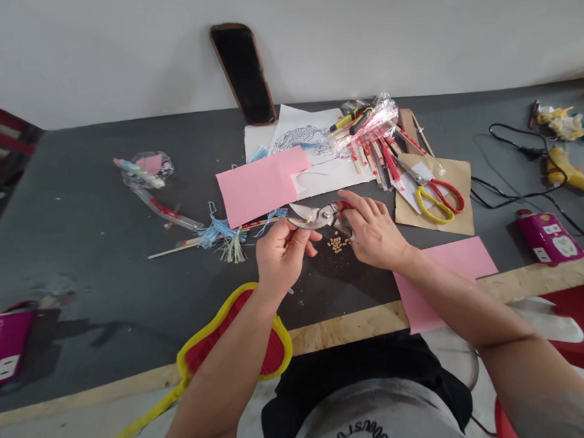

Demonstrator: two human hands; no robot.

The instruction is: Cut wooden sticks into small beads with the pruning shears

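Observation:
Over the dark table my right hand (pixel 376 233) is wrapped round the red handles of metal pruning shears (pixel 326 215), whose blades point left and stand apart. My left hand (pixel 281 252) is pinched at the blade tips, with a small pale piece (pixel 311 217) between the blades. How far the fingers hold that piece is too small to tell. Several tiny tan cut bits (pixel 338 243) lie on the table just below the shears. Behind my left hand is a pink paper sheet (pixel 261 185), with blue tassels (pixel 215 232) to its left.
A phone (pixel 244 72) leans on the wall. Wrapped sticks (pixel 366 138), scissors (pixel 436 196) and brown paper (pixel 458 205) lie at the back right. Pink paper (pixel 421 304) is under my right forearm; a red-yellow fabric piece (pixel 229 325) is under my left. Purple boxes (pixel 550 237) stand at both sides.

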